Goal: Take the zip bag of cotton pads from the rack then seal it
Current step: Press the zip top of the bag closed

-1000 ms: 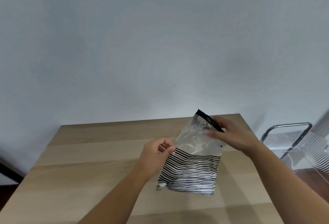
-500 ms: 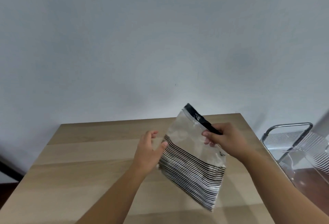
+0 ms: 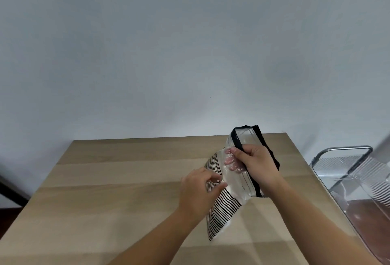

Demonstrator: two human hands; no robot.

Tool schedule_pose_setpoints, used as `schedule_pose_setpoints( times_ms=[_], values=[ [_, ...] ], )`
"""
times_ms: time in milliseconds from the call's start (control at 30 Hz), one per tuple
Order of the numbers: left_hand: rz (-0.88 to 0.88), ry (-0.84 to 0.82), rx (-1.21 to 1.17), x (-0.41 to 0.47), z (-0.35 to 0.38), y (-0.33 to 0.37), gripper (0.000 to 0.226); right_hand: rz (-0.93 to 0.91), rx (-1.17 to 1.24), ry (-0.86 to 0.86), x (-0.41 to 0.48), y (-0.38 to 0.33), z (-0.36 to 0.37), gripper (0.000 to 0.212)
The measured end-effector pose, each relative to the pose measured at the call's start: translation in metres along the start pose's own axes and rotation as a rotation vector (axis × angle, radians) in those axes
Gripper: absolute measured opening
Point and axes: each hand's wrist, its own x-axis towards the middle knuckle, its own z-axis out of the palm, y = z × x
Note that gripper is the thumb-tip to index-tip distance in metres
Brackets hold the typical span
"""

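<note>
The zip bag (image 3: 223,210) is clear plastic with black stripes on its lower half and a black zip strip along its mouth. I hold it tilted above the wooden table (image 3: 118,191). My right hand (image 3: 256,164) grips the black top edge, with fingertips showing through the clear plastic. My left hand (image 3: 198,193) pinches the bag's striped left side. The mouth gapes open at the top. I cannot make out the cotton pads inside.
A metal-framed rack (image 3: 346,159) with clear plastic trays (image 3: 371,197) stands to the right of the table. A plain wall runs behind the table's far edge. A dark object shows at the far left, low down.
The bag has turned so its mouth points up and away. My right hand has shifted along the black strip. My left hand has closed on the striped side.
</note>
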Motion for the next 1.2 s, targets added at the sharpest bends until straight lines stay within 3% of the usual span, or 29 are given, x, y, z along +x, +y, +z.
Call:
schedule_pose_setpoints(
  times_ms=[100, 300, 367, 533, 633, 733, 867, 933, 1100, 1200],
  values=[
    [0.000, 0.024, -0.025, -0.001, 0.001, 0.002, 0.008, 0.002, -0.026, -0.004, 0.002, 0.000, -0.002, 0.020],
    [0.015, 0.004, 0.023, 0.002, -0.004, -0.003, 0.010, -0.104, -0.282, 0.045, 0.019, -0.015, -0.028, 0.016],
    [0.015, 0.021, -0.003, 0.007, -0.007, -0.002, 0.009, -0.123, -0.328, 0.006, 0.021, -0.017, -0.033, 0.017],
    [-0.088, 0.126, -0.107, 0.020, -0.013, -0.005, 0.007, -0.119, -0.467, -0.212, 0.012, -0.010, -0.043, 0.051],
    [-0.217, 0.143, -0.229, 0.030, -0.019, -0.009, 0.011, -0.106, -0.550, -0.322, 0.007, -0.001, -0.045, 0.044],
    [-0.264, 0.155, -0.293, 0.037, -0.024, -0.011, 0.012, -0.148, -0.562, -0.191, 0.008, 0.005, -0.043, 0.007],
    [-0.264, 0.201, -0.281, 0.042, -0.031, -0.005, 0.004, -0.213, -0.433, -0.054, 0.008, -0.005, -0.036, 0.014],
    [-0.235, 0.216, -0.301, 0.043, -0.035, 0.000, 0.014, -0.244, -0.374, -0.028, 0.007, -0.015, -0.031, 0.019],
    [-0.113, -0.006, -0.198, 0.034, -0.033, 0.012, 0.038, -0.308, -0.310, 0.059, 0.006, -0.038, -0.020, 0.023],
    [-0.060, -0.016, -0.090, 0.031, -0.026, 0.012, 0.019, -0.295, -0.334, 0.046, 0.004, -0.047, -0.017, 0.024]
  ],
)
